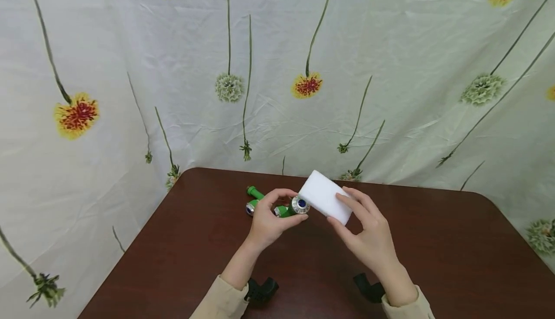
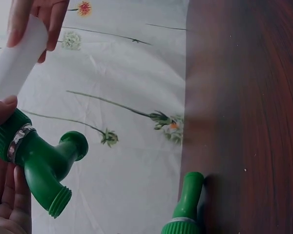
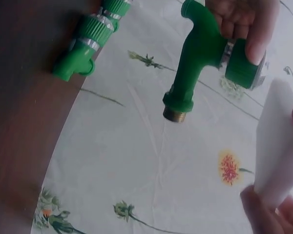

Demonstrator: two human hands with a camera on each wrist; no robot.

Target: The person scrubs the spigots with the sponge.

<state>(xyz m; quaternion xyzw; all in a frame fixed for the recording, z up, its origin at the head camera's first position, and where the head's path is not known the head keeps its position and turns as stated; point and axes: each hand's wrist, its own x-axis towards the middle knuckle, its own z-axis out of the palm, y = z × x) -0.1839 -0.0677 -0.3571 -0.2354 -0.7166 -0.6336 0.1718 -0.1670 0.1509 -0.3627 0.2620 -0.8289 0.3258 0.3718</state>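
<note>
My left hand grips a green tap by its ridged knob, thumb on one side and fingers on the other. The knob's silver end with a blue centre faces up in the head view. A threaded brass inlet shows on this tap in the right wrist view. Between thumb and fingers my right hand pinches a white sponge block, tilted, its left corner close beside the knob. Whether sponge and knob touch, I cannot tell. Behind the left hand, more green taps lie on the table, partly hidden.
The dark brown table reaches back to a pale flowered cloth hanging behind it. Black curved pieces, one by the left wrist and one by the right, sit at the sleeves.
</note>
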